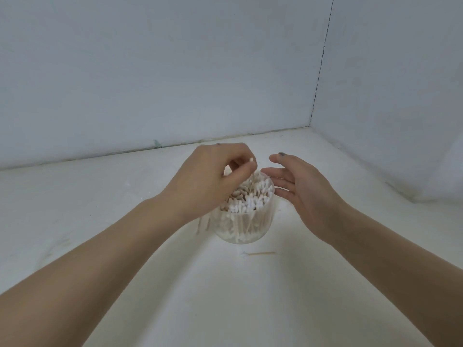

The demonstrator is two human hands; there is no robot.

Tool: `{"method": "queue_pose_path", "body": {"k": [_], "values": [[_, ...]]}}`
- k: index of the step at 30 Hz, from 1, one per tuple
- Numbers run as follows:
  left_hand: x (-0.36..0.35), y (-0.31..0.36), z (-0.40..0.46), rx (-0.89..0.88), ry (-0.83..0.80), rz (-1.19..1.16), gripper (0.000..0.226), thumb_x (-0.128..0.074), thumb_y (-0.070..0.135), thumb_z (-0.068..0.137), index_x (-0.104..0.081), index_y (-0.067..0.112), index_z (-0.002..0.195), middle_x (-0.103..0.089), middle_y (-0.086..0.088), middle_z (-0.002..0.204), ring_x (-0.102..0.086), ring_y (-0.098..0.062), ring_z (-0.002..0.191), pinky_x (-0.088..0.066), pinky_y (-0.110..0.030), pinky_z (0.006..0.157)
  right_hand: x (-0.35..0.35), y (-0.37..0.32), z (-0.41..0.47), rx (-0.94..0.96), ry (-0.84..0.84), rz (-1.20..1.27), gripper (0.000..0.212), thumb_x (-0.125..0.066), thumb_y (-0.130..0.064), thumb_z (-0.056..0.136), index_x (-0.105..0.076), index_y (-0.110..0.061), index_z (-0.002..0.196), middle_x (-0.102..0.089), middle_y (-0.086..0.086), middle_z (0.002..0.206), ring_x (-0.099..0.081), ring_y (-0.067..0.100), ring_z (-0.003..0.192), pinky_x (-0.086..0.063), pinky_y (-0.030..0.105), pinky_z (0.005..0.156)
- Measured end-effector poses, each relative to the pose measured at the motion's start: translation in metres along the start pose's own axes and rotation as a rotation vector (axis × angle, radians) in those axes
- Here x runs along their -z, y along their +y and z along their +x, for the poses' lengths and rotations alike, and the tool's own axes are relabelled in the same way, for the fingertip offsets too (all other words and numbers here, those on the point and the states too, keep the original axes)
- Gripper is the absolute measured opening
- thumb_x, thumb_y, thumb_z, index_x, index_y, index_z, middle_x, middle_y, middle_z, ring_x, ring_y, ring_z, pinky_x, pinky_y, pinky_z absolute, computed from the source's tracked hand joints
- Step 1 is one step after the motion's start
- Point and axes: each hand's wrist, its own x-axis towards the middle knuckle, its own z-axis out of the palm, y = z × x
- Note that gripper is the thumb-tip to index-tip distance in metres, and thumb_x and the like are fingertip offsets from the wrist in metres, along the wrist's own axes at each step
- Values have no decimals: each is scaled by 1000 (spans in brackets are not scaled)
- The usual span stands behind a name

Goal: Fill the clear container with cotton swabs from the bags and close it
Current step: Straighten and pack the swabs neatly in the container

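The round clear plastic container (244,216), packed with upright white-tipped wooden cotton swabs (250,199), stands on the white surface (125,209) between the hands, the left hand (208,181) at its 10 o'clock pinching one swab (251,171) over the mouth, the right hand (300,189) at 2 o'clock open-fingered, holding nothing.

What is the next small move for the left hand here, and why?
Probably lower the single swab that the left hand pinches into the clear container. Its tip stands above the packed swabs, the container has no lid on, and the right hand waits open beside the rim.
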Motion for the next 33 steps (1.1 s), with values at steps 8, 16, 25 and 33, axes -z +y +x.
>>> {"method": "queue_pose_path", "body": {"k": [8, 16, 25, 33], "values": [[-12, -4, 10, 161, -229, 73, 22, -61, 39, 95, -74, 27, 83, -72, 8, 78, -65, -9, 75, -56, -40, 76, -2, -4, 1, 4, -20, 19, 28, -50, -37, 101, -62, -22, 121, -70, 3, 118, -69, 16, 108, -51, 34, 101], [-24, 1, 13, 219, -82, -49, 28, -58, 42, 101, -73, 23, 85, -65, 6, 102, -57, -6, 101, -44, -26, 88, 19, -3, 15, 135, 186, -230, 21, -49, -33, 101, -64, -24, 112, -71, -1, 108, -67, 19, 104, -51, 36, 96], [-32, 2, 14, 262, -130, 3, 4, -69, 35, 91, -68, 31, 93, -57, 9, 108, -48, -14, 102, -39, -33, 93, 56, 22, 26, 17, 30, -1339, 33, -46, -40, 99, -64, -31, 126, -56, 7, 130, -50, 30, 125, -43, 37, 103], [-24, 5, 21, 394, -309, 101, 43, -64, 55, 92, -51, 48, 132, -49, 6, 137, -46, -18, 129, -37, -38, 109, 31, 29, 30, 184, -95, -1300, 31, -49, -24, 98, -65, -18, 124, -61, 1, 122, -56, 24, 117, -42, 30, 90]]}}
